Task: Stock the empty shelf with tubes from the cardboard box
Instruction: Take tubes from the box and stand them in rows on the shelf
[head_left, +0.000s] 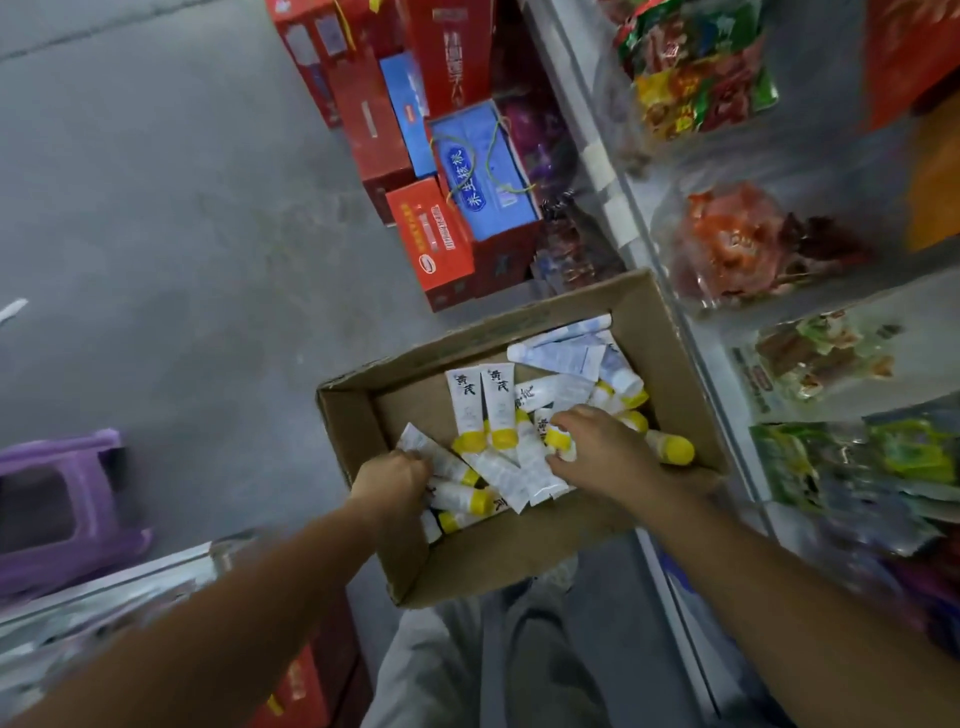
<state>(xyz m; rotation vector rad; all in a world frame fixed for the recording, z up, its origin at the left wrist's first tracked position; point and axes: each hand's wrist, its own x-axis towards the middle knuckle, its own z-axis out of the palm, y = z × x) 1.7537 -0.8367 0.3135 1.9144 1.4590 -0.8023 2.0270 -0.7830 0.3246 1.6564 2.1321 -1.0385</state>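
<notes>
The tubes (498, 415) lie loose in the open cardboard box (519, 561), which stands on the floor directly in front of my legs. They are white with yellow caps. Their long axes are mixed. Two lie side by side near the middle of the box, caps toward me; others lie crossed over each other, and a further heap sits in the far right corner.

My left hand (397, 480) is at the near left of the pile, fingers curled down round one or more tubes. My right hand (602, 452) is at the middle right, fingers curled over a tube whose yellow cap shows between them. Both hands are already in contact, so neither needs to reach. I judge the coming move to be a lift straight up and out. The right hand is the nearer to the shelving (691, 364), which runs along the box's right side.

Each tube carries two dark brush-style characters near the crimped end; they are too blurred to read with certainty. The smaller print is not legible.

The shelves in view hold snack packets (727, 244); I cannot identify the empty shelf here. Beyond the box stand red cartons (431, 244) and a blue carton (488, 182) bearing four white characters, possibly 养生核桃. A purple stool (67, 499) stands on the floor at the left.
</notes>
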